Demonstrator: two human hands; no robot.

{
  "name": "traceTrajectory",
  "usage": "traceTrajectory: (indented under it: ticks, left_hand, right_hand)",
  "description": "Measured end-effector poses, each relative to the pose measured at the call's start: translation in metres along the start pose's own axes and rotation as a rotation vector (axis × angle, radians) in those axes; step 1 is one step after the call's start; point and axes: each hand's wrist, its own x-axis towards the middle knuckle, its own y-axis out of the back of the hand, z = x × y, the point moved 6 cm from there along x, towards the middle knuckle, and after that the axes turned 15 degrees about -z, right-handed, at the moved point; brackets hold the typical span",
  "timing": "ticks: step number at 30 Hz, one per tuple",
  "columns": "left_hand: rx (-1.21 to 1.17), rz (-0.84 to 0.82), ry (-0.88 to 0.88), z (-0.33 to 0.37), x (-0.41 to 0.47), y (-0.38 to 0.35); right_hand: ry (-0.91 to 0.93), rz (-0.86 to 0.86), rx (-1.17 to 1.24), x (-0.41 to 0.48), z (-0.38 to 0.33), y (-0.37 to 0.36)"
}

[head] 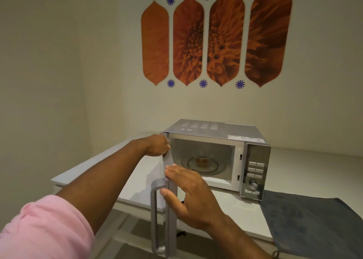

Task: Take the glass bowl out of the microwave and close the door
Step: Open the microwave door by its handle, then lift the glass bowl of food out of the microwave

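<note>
From the head camera, the microwave [216,156] sits toward the back of the white counter [141,180], its door [169,184] swung wide toward the camera. The left hand [157,145] curls over the door's top edge, fingers wrapped on it. The right hand [188,194] lies partly spread against the door's edge, thumb beside the handle [156,219]. The glass bowl [202,157] rests inside on the turntable. A grey cloth [314,223] covers the counter's right end.
</note>
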Motion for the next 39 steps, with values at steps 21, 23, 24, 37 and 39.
traceTrajectory:
  ticks: [21,23,24,37,39]
  left_hand:
    - [-0.091,-0.026,0.16,-0.023,-0.045,0.011]
    - [-0.033,0.012,0.129,0.001,-0.05,0.023]
    - [-0.031,0.072,0.103,0.017,-0.053,0.03]
    - [-0.839,0.729,0.027,0.115,-0.051,-0.026]
    - [-1.009,0.715,0.066,0.112,-0.041,-0.055]
  right_hand:
    - [0.122,-0.1,-0.033,0.021,-0.025,-0.041]
    - [0.063,-0.071,0.014,0.019,-0.004,-0.036]
    - [0.031,-0.052,0.035,0.018,0.007,-0.032]
    - [-0.235,0.095,0.224,-0.011,0.141,0.005]
    - [-0.265,0.099,0.264,-0.015,0.156,0.008]
